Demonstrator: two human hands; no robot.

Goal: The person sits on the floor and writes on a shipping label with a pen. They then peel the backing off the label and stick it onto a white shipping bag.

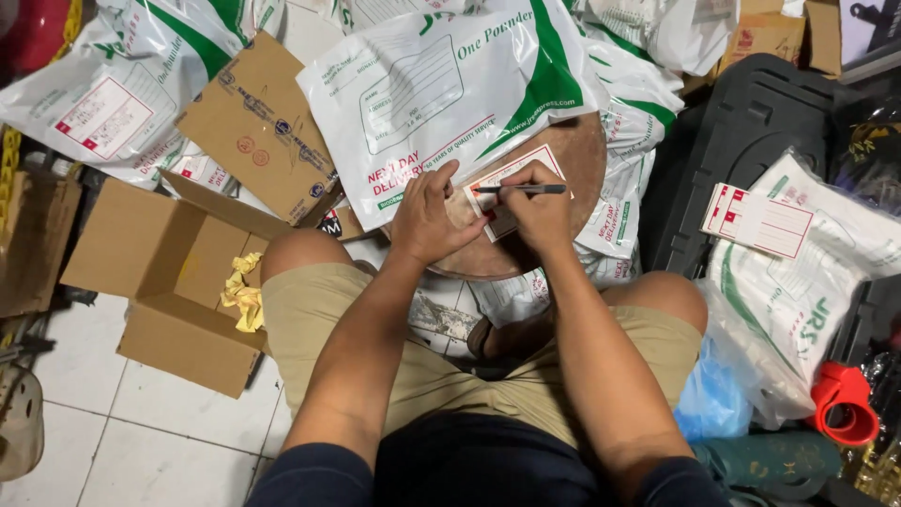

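My right hand (537, 211) grips a dark pen (526, 190) lying almost level, its tip on a small white slip with red edging (511, 174). The slip rests on a round wooden stool top (582, 155) between my knees. My left hand (427, 218) presses flat on the stool at the slip's left edge, fingers spread. A large white and green plastic mailing pouch (441, 94) lies just beyond both hands, partly over the stool.
An open cardboard box (174, 282) with yellow crumpled paper (242, 296) sits at left. More white pouches (113, 84) pile at the back and right (798, 282), one bearing a red-edged slip (755, 219). A black plastic crate (741, 141) and red tape dispenser (843, 404) stand right.
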